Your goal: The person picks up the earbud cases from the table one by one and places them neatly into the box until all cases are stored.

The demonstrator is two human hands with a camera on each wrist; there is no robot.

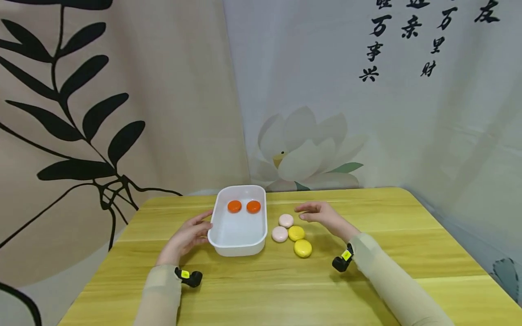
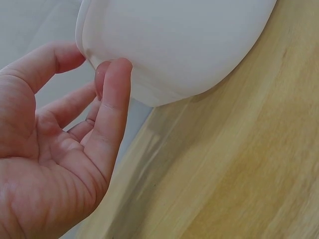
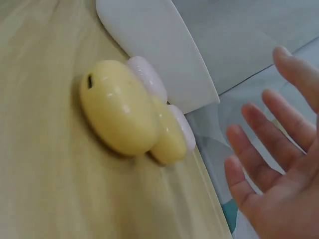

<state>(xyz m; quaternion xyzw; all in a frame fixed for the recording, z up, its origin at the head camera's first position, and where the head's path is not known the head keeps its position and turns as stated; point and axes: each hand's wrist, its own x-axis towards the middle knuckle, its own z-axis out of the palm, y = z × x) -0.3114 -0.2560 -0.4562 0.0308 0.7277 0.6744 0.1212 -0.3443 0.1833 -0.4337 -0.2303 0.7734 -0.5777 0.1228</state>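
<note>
My left hand (image 1: 190, 235) grips the left side of a white rectangular plastic box (image 1: 237, 233), with fingers and thumb at its rim and wall. In the left wrist view the fingers are bent against the box (image 2: 184, 45). Two round glossy orange pieces (image 1: 234, 206) lie inside it, toward the far end. My right hand (image 1: 322, 216) hovers with relaxed, parted fingers, holding nothing. Near it lie two pale pink round pieces (image 1: 279, 234) and two yellow ones (image 1: 302, 248), clustered right of the box. The nearest yellow piece (image 3: 119, 107) shows a small dark slot in its edge.
A wood-grain table (image 1: 253, 294) carries everything. Behind it hangs a cloth backdrop (image 1: 183, 99) printed with dark leaves, a pale flower and black characters. Each wrist wears a small black camera (image 1: 191, 277).
</note>
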